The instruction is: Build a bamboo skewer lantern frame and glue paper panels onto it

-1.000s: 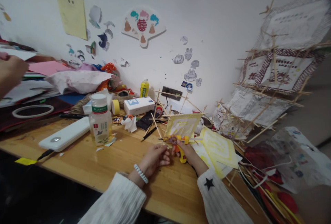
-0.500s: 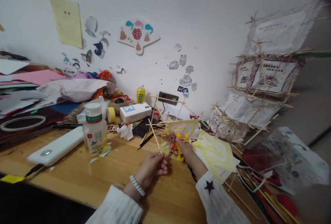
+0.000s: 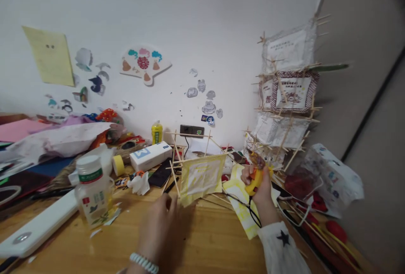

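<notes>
My right hand (image 3: pixel 261 187) is closed around the grip of a yellow hot glue gun (image 3: pixel 255 182), its dark nozzle end tilted up and to the left. A black cord hangs below the gun. My left hand (image 3: pixel 158 221), with a pale coiled band at the wrist, is smeared by motion over the table; whether its curled fingers hold anything I cannot tell. Just beyond it stands a thin wooden stick frame (image 3: pixel 177 161). A yellow-edged white cloth panel (image 3: pixel 202 177) hangs on that frame, apart from the glue gun.
On the left are a clear bottle (image 3: pixel 93 198) and a long white device (image 3: pixel 41 223). A white box (image 3: pixel 151 156) and yellow tape roll (image 3: pixel 118 165) lie behind. Yellow-patterned sheets (image 3: pixel 240 210) lie under my right hand. A tall stick-and-cloth structure (image 3: pixel 289 92) rises at right.
My right hand has carried the glue gun right, away from the stick frame, and its nozzle has turned upward. My left hand has drawn back from the frame. The view has shifted right and up.
</notes>
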`<action>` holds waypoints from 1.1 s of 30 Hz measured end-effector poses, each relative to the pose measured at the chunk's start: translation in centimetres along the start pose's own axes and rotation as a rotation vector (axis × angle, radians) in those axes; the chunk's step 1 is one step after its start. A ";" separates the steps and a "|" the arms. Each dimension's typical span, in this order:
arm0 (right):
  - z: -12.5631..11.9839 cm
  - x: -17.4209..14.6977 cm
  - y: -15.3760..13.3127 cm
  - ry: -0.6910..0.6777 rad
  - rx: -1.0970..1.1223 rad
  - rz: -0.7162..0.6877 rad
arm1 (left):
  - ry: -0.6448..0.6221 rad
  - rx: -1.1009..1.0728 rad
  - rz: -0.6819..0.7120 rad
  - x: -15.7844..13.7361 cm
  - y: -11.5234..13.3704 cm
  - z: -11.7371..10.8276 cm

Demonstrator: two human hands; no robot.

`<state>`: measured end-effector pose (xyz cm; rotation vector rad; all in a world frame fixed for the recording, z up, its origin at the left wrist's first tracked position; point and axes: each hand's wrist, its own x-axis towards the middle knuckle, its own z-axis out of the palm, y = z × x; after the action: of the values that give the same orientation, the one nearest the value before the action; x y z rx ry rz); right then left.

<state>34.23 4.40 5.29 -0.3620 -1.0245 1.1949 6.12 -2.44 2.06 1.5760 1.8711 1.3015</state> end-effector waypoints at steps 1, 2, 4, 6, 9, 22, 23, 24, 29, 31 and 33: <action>-0.5 0.2 -0.2 0.043 0.027 -0.029 | 0.137 0.194 0.189 0.0 1.1 -0.6; -1.0 0.3 -0.3 0.082 0.051 -0.052 | 0.250 0.322 0.403 0.0 2.2 -0.8; -1.8 0.5 -0.3 0.148 0.086 -0.077 | 0.398 0.513 0.782 0.2 4.3 -0.1; -2.4 0.6 0.0 0.188 0.104 -0.077 | 0.369 0.675 1.123 0.9 5.6 1.8; -2.6 0.7 0.5 0.227 0.127 -0.059 | 0.201 0.912 1.328 2.7 5.5 5.3; -2.3 1.2 1.3 0.345 0.206 -0.019 | -0.209 1.034 1.421 6.2 -1.1 7.0; -2.3 1.2 1.3 0.350 0.213 -0.020 | -0.186 1.033 1.433 6.1 -0.8 6.7; -2.3 1.2 1.3 0.354 0.220 -0.023 | -0.146 1.036 1.446 6.1 -0.1 6.2; -2.4 1.4 1.3 0.379 0.228 -0.027 | 0.179 0.992 1.358 6.7 6.7 2.0; -2.6 1.4 1.4 0.399 0.221 -0.018 | 0.299 0.968 1.168 6.9 9.3 0.1; -3.0 1.5 1.5 0.418 0.210 -0.010 | 0.311 0.996 0.934 7.0 11.1 -1.4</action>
<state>35.77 7.12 3.32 -0.4180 -0.5339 1.1439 9.19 2.84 13.75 3.1909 2.2051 0.9078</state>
